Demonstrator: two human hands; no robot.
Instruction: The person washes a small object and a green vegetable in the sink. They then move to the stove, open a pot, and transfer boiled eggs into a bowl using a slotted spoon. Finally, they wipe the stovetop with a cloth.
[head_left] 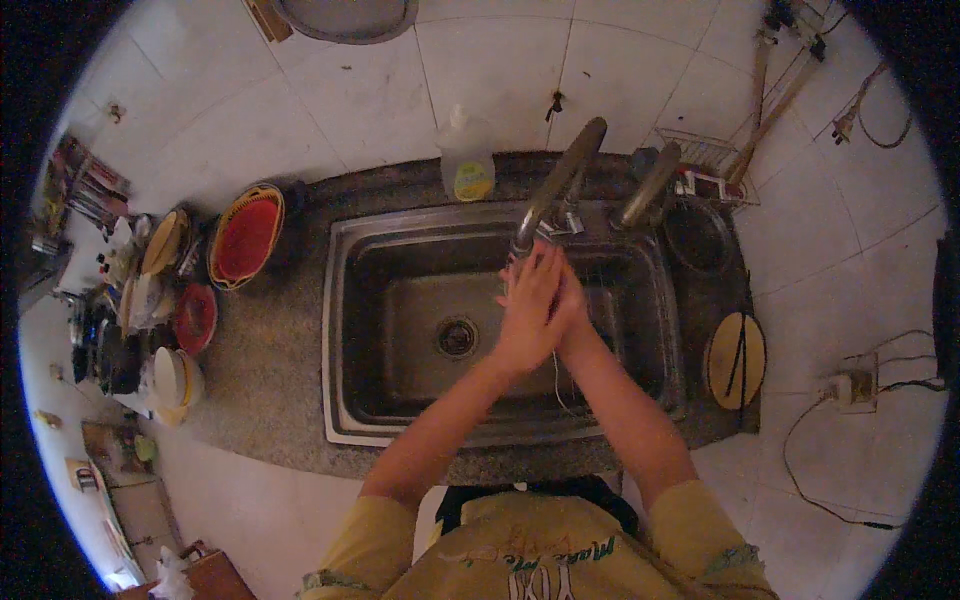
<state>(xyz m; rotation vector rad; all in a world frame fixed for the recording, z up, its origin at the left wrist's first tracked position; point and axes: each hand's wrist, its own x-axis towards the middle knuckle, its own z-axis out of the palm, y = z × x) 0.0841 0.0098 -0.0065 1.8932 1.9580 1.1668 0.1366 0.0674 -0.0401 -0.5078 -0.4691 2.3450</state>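
Both my hands are pressed together under the spout end of the metal faucet [572, 172], over the sink. My left hand [533, 308] lies on top with its fingers stretched out towards the spout. Beneath and beside it is my right hand [572, 303], palm against the left; its fingers are partly hidden but look flat. I see no object between them. Below them is the steel sink [336, 330], with a round drain [458, 337] to the left of my hands. A thin whitish line, maybe water, hangs below my wrists.
A clear soap bottle [467, 160] stands behind the sink. A second metal pipe [648, 186] and a wire rack [700, 148] are at the back right. On the right lies a round wooden board [724, 360]. Red baskets [247, 237] and stacked bowls [172, 378] crowd the left.
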